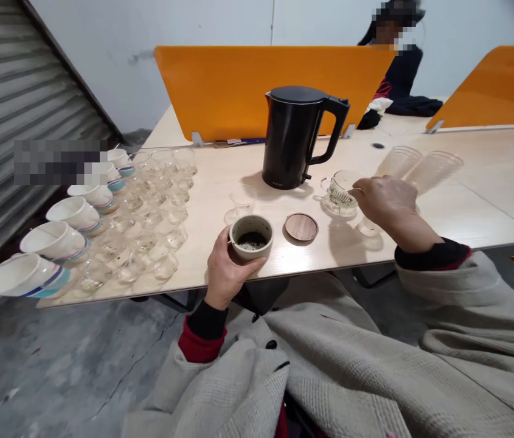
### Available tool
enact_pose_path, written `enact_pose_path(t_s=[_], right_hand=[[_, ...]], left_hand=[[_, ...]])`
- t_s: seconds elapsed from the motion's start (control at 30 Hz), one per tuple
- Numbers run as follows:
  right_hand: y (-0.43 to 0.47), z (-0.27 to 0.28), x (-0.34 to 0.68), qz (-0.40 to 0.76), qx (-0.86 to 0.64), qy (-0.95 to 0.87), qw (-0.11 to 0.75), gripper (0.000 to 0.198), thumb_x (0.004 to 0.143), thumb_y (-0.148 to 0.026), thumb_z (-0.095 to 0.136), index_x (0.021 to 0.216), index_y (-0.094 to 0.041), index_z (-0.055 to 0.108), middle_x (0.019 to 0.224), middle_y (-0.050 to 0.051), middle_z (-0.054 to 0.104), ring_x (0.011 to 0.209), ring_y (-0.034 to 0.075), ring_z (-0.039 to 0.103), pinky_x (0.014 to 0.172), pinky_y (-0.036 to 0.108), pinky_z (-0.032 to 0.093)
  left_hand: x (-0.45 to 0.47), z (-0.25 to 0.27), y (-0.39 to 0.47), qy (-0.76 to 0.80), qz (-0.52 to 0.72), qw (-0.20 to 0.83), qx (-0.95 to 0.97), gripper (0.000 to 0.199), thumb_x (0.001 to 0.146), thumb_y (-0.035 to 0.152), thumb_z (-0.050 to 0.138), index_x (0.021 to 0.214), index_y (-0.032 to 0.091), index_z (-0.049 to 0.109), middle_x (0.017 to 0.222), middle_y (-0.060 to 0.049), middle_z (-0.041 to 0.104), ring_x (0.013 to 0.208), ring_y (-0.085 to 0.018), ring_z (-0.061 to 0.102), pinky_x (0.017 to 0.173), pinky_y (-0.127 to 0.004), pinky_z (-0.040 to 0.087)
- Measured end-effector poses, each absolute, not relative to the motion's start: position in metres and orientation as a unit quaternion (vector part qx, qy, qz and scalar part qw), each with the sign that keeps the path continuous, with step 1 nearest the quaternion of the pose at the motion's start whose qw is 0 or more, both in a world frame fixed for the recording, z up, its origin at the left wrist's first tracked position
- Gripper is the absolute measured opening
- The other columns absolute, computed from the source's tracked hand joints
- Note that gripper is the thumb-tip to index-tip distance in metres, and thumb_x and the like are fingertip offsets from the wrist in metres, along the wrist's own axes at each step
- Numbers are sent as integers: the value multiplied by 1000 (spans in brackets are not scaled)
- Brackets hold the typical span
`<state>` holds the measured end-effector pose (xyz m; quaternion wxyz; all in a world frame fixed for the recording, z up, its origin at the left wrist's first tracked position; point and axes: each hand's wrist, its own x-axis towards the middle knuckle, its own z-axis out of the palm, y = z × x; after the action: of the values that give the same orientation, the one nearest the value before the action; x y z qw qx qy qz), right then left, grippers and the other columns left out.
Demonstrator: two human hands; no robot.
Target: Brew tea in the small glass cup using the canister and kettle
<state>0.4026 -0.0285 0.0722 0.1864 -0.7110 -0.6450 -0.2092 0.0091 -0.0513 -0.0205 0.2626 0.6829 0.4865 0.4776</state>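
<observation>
My left hand (229,264) is wrapped round a pale ceramic jar (264,248) near the table's front edge. Dark loose tea leaves (252,240) lie inside it. To its right is a round wooden lid (301,227). My right hand (387,198) is closed, its fingertips pinched at the right rim of a clear glass cup (341,190). This cup has a handle and a glass saucer, and green bits show in it. What the fingertips grip is too small to make out. A small clear glass (370,227) stands below this hand, partly hidden.
A black electric kettle (286,140) stands behind the jar, before an orange divider (220,91). Rows of small clear glasses (142,243) and several paper cups (72,214) fill the left side. Stacked clear plastic cups (437,169) lie at right. Someone sits beyond the divider.
</observation>
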Motion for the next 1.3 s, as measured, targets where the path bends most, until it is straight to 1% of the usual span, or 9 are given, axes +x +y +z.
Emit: enact_pose_path(t_s=[0.07,0.17,0.33,0.43,0.53,0.67,0.77,0.9,1.3], right_hand=[[-43,75,387,-228,-681,-660,221,40,102,-54,58,101,-23,82,97,16,79,96,35,69,78,49,54],[-60,71,350,-197,-642,-690,270,43,104,-50,60,130,-20,75,125,18,76,114,37,67,92,54,55],[-55,29,306,-77,-562,-805,175,67,99,-58,67,151,-17,60,150,24,63,128,41,63,104,60,53],[-44,3,301,-50,-559,-813,153,63,99,-53,68,150,-17,60,146,24,65,119,39,68,100,57,55],[-39,-4,301,-38,-560,-802,203,54,100,-50,64,143,-16,66,135,23,70,113,37,69,97,55,57],[-47,26,287,-31,-526,-787,320,56,102,-54,62,144,-18,66,140,22,69,123,38,66,104,60,54],[-55,59,262,-2,-464,-809,361,57,104,-55,61,149,-20,63,146,19,66,132,35,63,111,56,52],[-57,80,228,15,-411,-855,317,62,103,-58,62,152,-20,61,149,20,64,133,37,61,112,58,52],[-63,76,186,-39,-417,-878,233,65,102,-60,62,149,-15,62,145,20,64,121,37,58,108,56,53]], left_hand=[[9,-21,-51,487,478,264,682,95,66,47,99,146,24,53,140,-12,70,125,-33,71,111,-49,57],[10,-21,-51,488,479,266,679,94,67,46,99,146,24,53,140,-12,70,126,-33,71,111,-49,57],[10,-20,-52,476,479,271,686,94,69,48,98,147,24,52,142,-12,69,127,-32,71,111,-47,57],[10,-20,-53,474,477,272,688,95,68,49,98,147,24,51,142,-12,69,127,-32,71,111,-48,57],[10,-17,-54,474,474,266,692,94,67,47,99,146,24,52,141,-12,70,129,-33,70,111,-48,57],[11,-13,-55,463,467,259,707,92,67,45,100,144,25,54,140,-11,70,130,-33,69,112,-48,56],[11,-12,-56,463,466,258,709,92,66,43,100,144,25,55,140,-11,71,131,-33,68,113,-49,56],[12,-11,-58,463,468,274,701,94,66,46,100,145,24,54,141,-12,71,129,-34,70,111,-51,58],[14,-20,-54,469,460,234,716,90,72,45,93,150,26,51,143,-16,71,133,-40,70,110,-54,61]])
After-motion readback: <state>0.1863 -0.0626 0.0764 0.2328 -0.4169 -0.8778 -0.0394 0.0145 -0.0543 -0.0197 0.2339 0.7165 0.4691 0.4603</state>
